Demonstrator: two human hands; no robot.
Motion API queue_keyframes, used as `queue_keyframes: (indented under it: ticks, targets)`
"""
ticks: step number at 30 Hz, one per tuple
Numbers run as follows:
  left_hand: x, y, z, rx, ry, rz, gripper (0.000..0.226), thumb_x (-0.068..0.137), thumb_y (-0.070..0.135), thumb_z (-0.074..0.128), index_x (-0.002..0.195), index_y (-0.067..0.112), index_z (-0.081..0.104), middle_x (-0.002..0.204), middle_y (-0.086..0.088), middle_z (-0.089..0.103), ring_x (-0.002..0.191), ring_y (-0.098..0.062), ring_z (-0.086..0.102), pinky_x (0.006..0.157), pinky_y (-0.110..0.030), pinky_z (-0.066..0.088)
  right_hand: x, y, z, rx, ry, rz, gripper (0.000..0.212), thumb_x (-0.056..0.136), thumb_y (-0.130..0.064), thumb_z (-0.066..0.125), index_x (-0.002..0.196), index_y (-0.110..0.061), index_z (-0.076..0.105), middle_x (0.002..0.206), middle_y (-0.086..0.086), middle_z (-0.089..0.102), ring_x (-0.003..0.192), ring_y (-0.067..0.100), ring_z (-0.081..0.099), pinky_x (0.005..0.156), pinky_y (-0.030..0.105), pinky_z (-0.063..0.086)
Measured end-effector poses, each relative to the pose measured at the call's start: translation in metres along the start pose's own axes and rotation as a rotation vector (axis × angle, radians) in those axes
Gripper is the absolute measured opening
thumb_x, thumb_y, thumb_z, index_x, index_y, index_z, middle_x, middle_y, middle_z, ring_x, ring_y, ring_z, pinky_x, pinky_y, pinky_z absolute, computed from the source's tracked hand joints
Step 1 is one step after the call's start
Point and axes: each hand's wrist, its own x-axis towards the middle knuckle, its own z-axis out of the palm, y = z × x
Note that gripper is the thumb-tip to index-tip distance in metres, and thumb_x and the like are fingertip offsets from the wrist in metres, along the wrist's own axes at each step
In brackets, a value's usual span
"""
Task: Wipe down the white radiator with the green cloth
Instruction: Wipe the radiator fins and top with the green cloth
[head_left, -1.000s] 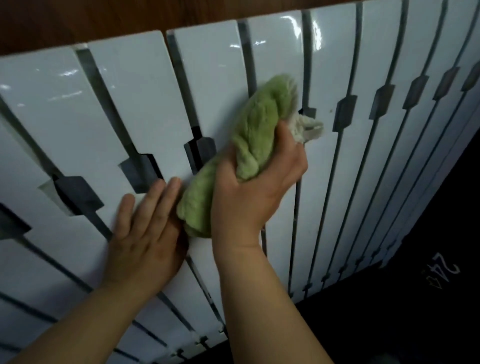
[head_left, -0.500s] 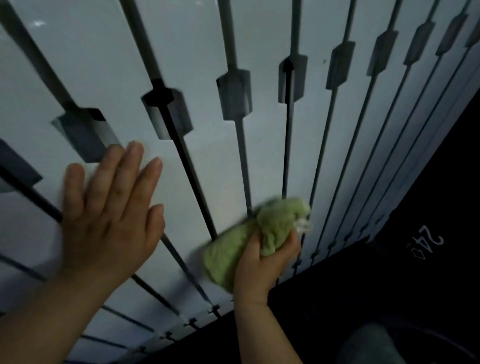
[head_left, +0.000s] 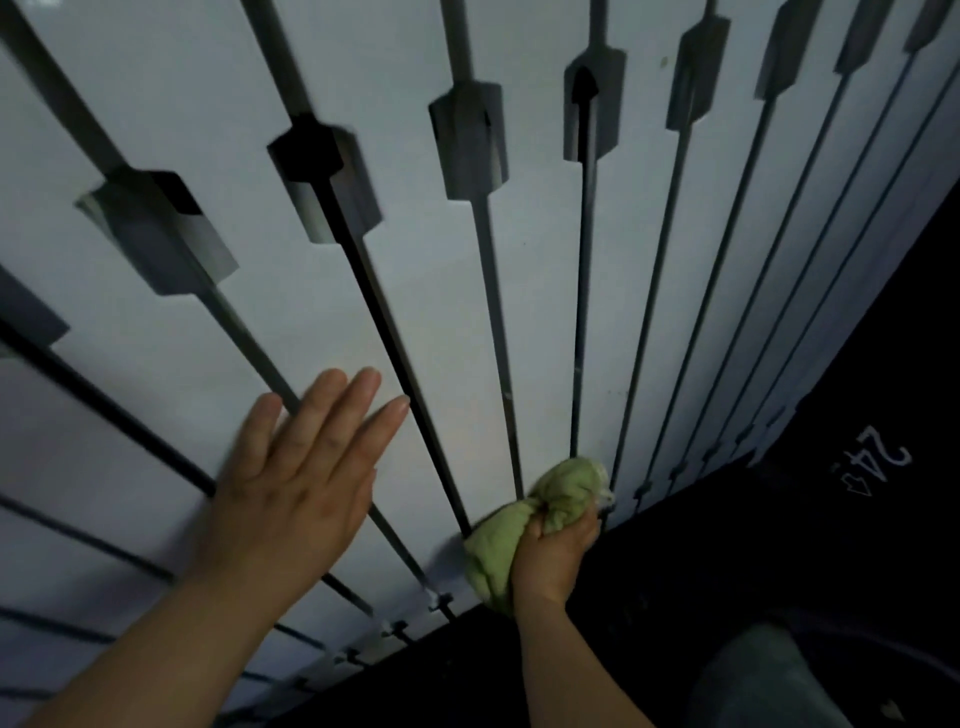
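Your right hand (head_left: 556, 553) has its grip clenched round the bunched green cloth (head_left: 493, 556), pressing it to the white radiator (head_left: 426, 322) at its bottom edge, probably to clean the lowest strip. Your left hand (head_left: 296, 483) rests flat higher up, grip released, likely bracing you.

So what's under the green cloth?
The green cloth lies against the bottom edge of the white radiator, gripped by the right hand. The patch of panel right beneath it is covered, so I can't see it.
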Motion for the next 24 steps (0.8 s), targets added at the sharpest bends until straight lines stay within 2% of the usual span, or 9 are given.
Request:
queue_keyframes:
  ticks: [2, 4, 7, 9, 11, 13, 17, 19, 24]
  targets:
    - [-0.001, -0.001, 0.000, 0.008, 0.006, 0.007, 0.060, 0.090, 0.027, 0.042, 0.146, 0.015, 0.024, 0.156, -0.006, 0.003, 0.144, -0.021, 0.003, 0.116, -0.040, 0.002, 0.006, 0.010, -0.017, -0.024, 0.023, 0.173, 0.040, 0.093, -0.005, 0.042, 0.132, 0.004, 0.036, 0.135, 0.023, 0.038, 0.119, 0.036, 0.043, 0.099, 0.035, 0.033]
    - [0.000, 0.000, 0.000, 0.017, 0.011, 0.016, 0.060, 0.090, 0.027, 0.043, 0.145, 0.014, 0.025, 0.156, -0.007, 0.004, 0.144, -0.022, 0.004, 0.116, -0.041, 0.003, 0.007, 0.011, -0.026, 0.024, 0.136, 0.192, 0.044, 0.092, -0.006, 0.046, 0.133, 0.004, 0.034, 0.134, 0.028, 0.035, 0.119, 0.040, 0.041, 0.101, 0.037, 0.032]
    - [-0.002, 0.004, 0.005, 0.039, 0.032, 0.017, 0.060, 0.089, 0.028, 0.046, 0.144, 0.012, 0.027, 0.156, -0.009, 0.005, 0.144, -0.024, 0.003, 0.116, -0.045, 0.002, -0.009, -0.023, -0.017, 0.232, 0.221, -0.187, 0.055, 0.085, -0.013, 0.057, 0.133, 0.000, 0.033, 0.129, 0.019, 0.035, 0.120, 0.028, 0.038, 0.101, 0.024, 0.027]
    - [-0.001, 0.004, 0.008, 0.045, 0.031, 0.014, 0.061, 0.089, 0.029, 0.046, 0.144, 0.011, 0.028, 0.156, -0.010, 0.004, 0.144, -0.025, 0.002, 0.115, -0.046, 0.002, -0.024, -0.043, 0.000, 0.246, 0.137, -0.462, 0.060, 0.076, -0.031, 0.055, 0.128, -0.010, 0.032, 0.125, 0.011, 0.033, 0.117, 0.018, 0.035, 0.103, 0.018, 0.024]
    - [-0.003, 0.004, 0.010, 0.041, 0.034, 0.014, 0.061, 0.089, 0.029, 0.046, 0.144, 0.011, 0.028, 0.156, -0.011, 0.004, 0.143, -0.026, 0.003, 0.115, -0.047, 0.002, -0.023, -0.040, 0.014, 0.162, 0.068, -0.558, 0.062, 0.074, -0.029, 0.054, 0.127, -0.003, 0.035, 0.126, 0.017, 0.035, 0.117, 0.017, 0.035, 0.102, 0.004, 0.020]
    - [-0.003, 0.005, 0.010, 0.032, 0.047, 0.008, 0.062, 0.089, 0.029, 0.047, 0.144, 0.011, 0.027, 0.156, -0.010, 0.005, 0.143, -0.025, 0.004, 0.114, -0.046, 0.003, -0.011, -0.026, 0.017, 0.113, 0.013, -0.458, 0.059, 0.080, -0.017, 0.051, 0.132, 0.004, 0.031, 0.134, 0.025, 0.035, 0.126, 0.025, 0.035, 0.100, -0.002, 0.016]
    - [-0.002, 0.009, 0.008, -0.030, 0.042, -0.042, 0.059, 0.089, 0.027, 0.046, 0.144, 0.013, 0.028, 0.156, -0.006, 0.001, 0.144, -0.022, 0.002, 0.114, -0.045, 0.002, 0.009, 0.019, 0.008, -0.117, -0.135, -0.296, 0.047, 0.099, -0.009, 0.030, 0.141, 0.001, 0.011, 0.150, 0.021, 0.017, 0.139, 0.025, 0.021, 0.114, 0.024, 0.012]
    - [-0.007, 0.021, 0.006, -0.115, 0.022, -0.102, 0.055, 0.089, 0.027, 0.044, 0.141, 0.016, 0.029, 0.156, -0.003, -0.001, 0.144, -0.019, 0.002, 0.114, -0.043, 0.002, 0.017, 0.040, 0.005, -0.126, -0.043, -0.174, 0.048, 0.095, -0.001, 0.039, 0.139, 0.008, 0.022, 0.142, 0.026, 0.028, 0.130, 0.027, 0.034, 0.106, 0.018, 0.022]
    - [-0.036, 0.066, 0.006, -0.285, -0.092, -0.111, 0.055, 0.084, 0.023, 0.044, 0.137, 0.017, 0.035, 0.149, -0.010, 0.024, 0.143, -0.019, 0.011, 0.114, -0.038, 0.007, 0.038, 0.059, 0.000, -0.093, -0.031, 0.296, 0.049, 0.096, -0.014, 0.044, 0.138, 0.002, 0.025, 0.140, 0.024, 0.033, 0.125, 0.037, 0.038, 0.105, 0.040, 0.029]
